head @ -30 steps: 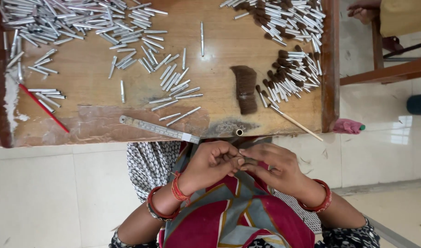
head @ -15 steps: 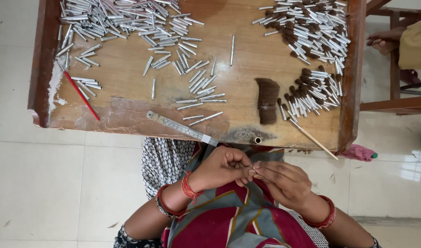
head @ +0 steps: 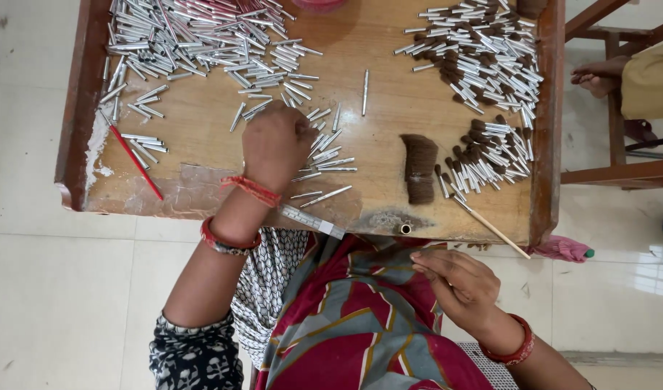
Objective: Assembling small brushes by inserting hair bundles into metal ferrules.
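Metal tubes (head: 201, 43) lie scattered on the wooden counter (head: 389, 108), where the left hand (head: 277, 144) rests palm down, fingers curled over a few. Right hand (head: 458, 285) hovers above the lap, its fingers (head: 425, 263) pinched narrow; I cannot tell whether they hold anything.

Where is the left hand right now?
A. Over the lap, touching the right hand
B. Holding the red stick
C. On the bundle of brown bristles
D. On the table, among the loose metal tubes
D: the left hand lies on the table with its fingertips among the scattered metal tubes, while the right hand is apart from it, over the lap.
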